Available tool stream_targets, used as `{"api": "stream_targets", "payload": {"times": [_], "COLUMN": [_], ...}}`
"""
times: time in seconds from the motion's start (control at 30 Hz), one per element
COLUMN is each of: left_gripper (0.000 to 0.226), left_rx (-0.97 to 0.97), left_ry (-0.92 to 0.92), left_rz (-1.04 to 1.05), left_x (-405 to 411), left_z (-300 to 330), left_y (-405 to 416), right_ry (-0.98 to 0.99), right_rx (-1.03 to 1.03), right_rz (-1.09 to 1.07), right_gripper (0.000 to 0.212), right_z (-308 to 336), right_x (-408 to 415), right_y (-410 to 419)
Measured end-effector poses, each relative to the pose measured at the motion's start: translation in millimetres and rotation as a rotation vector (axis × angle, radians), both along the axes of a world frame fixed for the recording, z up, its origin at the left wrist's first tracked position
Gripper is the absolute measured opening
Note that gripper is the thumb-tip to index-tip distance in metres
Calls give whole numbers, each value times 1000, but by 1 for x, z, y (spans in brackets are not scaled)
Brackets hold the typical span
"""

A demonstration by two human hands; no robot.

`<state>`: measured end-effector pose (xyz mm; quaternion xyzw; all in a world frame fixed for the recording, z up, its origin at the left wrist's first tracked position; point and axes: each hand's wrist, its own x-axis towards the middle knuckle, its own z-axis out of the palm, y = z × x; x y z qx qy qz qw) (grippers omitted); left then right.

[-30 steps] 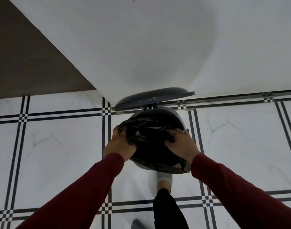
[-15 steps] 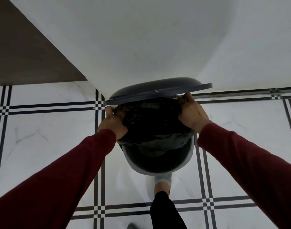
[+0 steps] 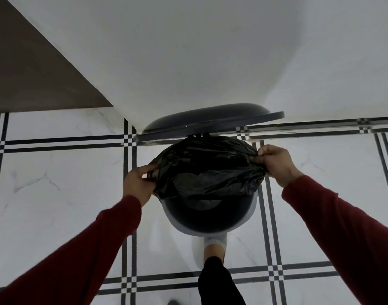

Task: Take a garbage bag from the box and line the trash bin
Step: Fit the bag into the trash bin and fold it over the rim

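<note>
Nearest, at the bottom edge: a leg in dark trousers (image 3: 219,282) with a grey-socked foot (image 3: 215,243) planted at the base of the trash bin (image 3: 210,227), toes hidden under its front; whether it presses a pedal cannot be told. Dark red sleeves (image 3: 78,260) reaching in from both lower corners over the white marble-look floor (image 3: 45,205) crossed by double black tile lines.

Round dark bin with a pale outer rim, standing on the floor, its near half uncovered and showing a dark interior. Across the far half, a black garbage bag (image 3: 208,170), crumpled and glossy, stretched over the opening and dipping inside; its near edge lying loose across the middle of the mouth, not over the front rim.

Left hand (image 3: 138,183) at the left side of the bin, fingers curled and grasping the bag's edge just outside the rim. Right hand (image 3: 276,164) at the right side, a little farther back, thumb and fingers pinching a gathered fold of the bag, pulled taut beyond the rim.

Behind the bag, the dark lid (image 3: 208,122) raised on its hinge, leaning back at the white wall (image 3: 199,51). Farthest left, a brown panel (image 3: 30,73) meeting the floor
</note>
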<state>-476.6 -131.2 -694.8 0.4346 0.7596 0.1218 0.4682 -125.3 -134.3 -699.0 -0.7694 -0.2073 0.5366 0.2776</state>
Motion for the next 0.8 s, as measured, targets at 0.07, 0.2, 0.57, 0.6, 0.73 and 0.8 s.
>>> {"api": "stream_targets", "payload": {"times": [0.07,0.2,0.57,0.6,0.73,0.8], "left_gripper": [35,28,72,72,71,70], "left_rx": [50,-49,-102,-85,-35,-16], "left_ry": [-71,-144,-245,-266,-327,-327], "left_rz": [201,399,367,382,404,378], "left_x": [4,10,13,11,10,9], "left_z": [3,0,17,15,15,16], "left_y": [-22,-41,-69,-72,-86,-91], "right_ry": [48,114,179,166,131,153], "right_rx": [-4,-27,-6,-21,-103,-150], "right_rz": [-74,-65,-232,-273,-319,-324], "right_gripper": [20,25,41,32,18,15], "right_z": [0,6,22,22,17,17], "right_x": [-5,-15,-23,-23,-24,-26], "right_y": [-16,-43,-86,-91,-108,-111]}}
